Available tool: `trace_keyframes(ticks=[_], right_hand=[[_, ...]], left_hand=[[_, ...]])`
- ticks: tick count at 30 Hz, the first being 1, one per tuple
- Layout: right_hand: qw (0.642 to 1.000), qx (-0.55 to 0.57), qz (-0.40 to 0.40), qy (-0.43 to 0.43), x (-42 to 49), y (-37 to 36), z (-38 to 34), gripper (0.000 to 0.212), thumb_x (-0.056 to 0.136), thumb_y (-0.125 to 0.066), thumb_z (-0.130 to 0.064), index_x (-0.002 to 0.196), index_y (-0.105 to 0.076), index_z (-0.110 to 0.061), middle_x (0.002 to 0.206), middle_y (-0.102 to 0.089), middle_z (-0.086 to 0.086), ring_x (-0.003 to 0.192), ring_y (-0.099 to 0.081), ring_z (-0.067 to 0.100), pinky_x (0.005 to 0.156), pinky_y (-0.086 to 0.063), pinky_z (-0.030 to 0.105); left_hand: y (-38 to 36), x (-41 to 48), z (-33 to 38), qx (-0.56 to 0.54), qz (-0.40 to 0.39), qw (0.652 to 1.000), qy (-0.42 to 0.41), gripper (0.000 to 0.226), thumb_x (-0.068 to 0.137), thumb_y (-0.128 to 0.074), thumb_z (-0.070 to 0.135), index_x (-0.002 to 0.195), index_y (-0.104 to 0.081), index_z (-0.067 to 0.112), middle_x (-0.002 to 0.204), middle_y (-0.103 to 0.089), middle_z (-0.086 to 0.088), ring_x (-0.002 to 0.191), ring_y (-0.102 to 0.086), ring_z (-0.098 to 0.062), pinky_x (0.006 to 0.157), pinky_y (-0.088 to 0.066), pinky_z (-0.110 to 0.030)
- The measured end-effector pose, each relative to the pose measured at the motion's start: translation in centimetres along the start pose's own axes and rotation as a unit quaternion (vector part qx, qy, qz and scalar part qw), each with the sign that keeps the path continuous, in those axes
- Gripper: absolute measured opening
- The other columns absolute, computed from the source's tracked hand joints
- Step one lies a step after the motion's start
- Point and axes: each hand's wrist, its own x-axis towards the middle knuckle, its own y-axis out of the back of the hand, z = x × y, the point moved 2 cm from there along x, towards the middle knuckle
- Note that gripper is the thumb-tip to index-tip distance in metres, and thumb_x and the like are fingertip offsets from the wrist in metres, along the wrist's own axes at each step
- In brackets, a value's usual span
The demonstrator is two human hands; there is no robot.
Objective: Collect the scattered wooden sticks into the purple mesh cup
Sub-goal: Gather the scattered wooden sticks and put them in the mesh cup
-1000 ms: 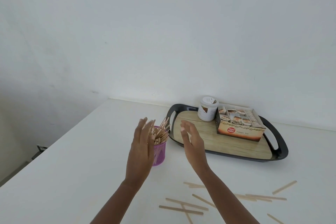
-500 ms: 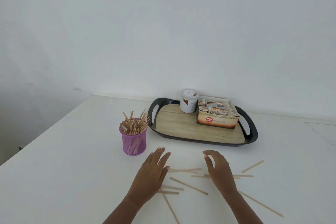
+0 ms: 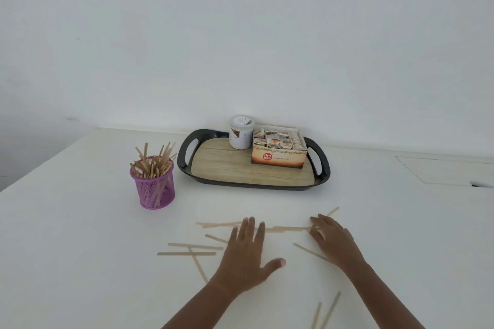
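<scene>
The purple mesh cup (image 3: 155,189) stands upright on the white table, left of centre, with many wooden sticks poking out of it. Several loose wooden sticks (image 3: 191,249) lie scattered on the table in front of me. My left hand (image 3: 247,256) lies flat, fingers spread, over the middle sticks. My right hand (image 3: 332,239) rests on the table with its fingertips touching the end of a stick (image 3: 290,228) that lies between both hands. Two more sticks (image 3: 327,311) lie near the bottom edge.
A black tray (image 3: 187,157) with a wood-look floor sits behind the sticks; it carries a white lidded tub (image 3: 241,132) and an open box of tea sachets (image 3: 279,153). A white wall rises behind the table. The table's left edge runs diagonally at the far left.
Both hands came down from beside the cup to the table and now lie on the scattered sticks. The view has tilted down and closer to the table.
</scene>
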Motion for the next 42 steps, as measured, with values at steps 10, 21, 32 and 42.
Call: trace_keyframes(ticks=[10,21,32,42], right_hand=[[1.000,0.018,0.017,-0.003,-2.9,0.2,2.0,0.038,0.099,-0.033,-0.030,0.131,-0.043,-0.013,0.146,-0.037,0.007,0.135,-0.034,0.021,0.107,-0.034,0.032],[0.999,-0.025,0.043,0.008,-5.6,-0.4,1.9,0.043,0.086,-0.032,0.008,0.121,-0.049,-0.009,0.127,-0.049,0.004,0.118,-0.043,0.018,0.089,-0.046,0.024],[0.997,0.012,0.045,0.065,-5.6,-1.0,-1.1,0.037,0.089,-0.033,0.005,0.117,-0.053,-0.011,0.115,-0.056,0.006,0.107,-0.051,0.018,0.081,-0.044,0.026],[0.993,-0.004,0.081,0.080,-3.0,-1.5,-3.9,0.033,0.093,-0.038,-0.007,0.115,-0.056,-0.023,0.119,-0.056,-0.004,0.112,-0.047,0.016,0.087,-0.032,0.028]], left_hand=[[-2.3,-1.0,7.1,0.027,-0.136,0.987,-0.087,0.124,0.070,-0.055,0.073,0.144,0.015,0.003,0.152,0.027,-0.016,0.141,0.027,-0.028,0.116,0.015,-0.050],[0.3,0.5,4.1,0.093,-0.128,0.986,-0.061,0.122,0.070,-0.058,0.069,0.144,0.017,0.008,0.152,0.029,-0.016,0.140,0.029,-0.030,0.116,0.015,-0.047],[2.2,2.9,-1.0,0.223,-0.079,0.969,-0.074,0.103,0.075,-0.050,0.067,0.147,0.000,0.014,0.158,0.009,-0.012,0.145,0.012,-0.031,0.117,0.008,-0.047],[4.0,2.8,-5.0,0.203,-0.066,0.977,0.028,0.076,0.090,-0.046,0.046,0.147,-0.007,0.012,0.158,-0.008,-0.008,0.147,-0.002,-0.026,0.119,-0.005,-0.040]])
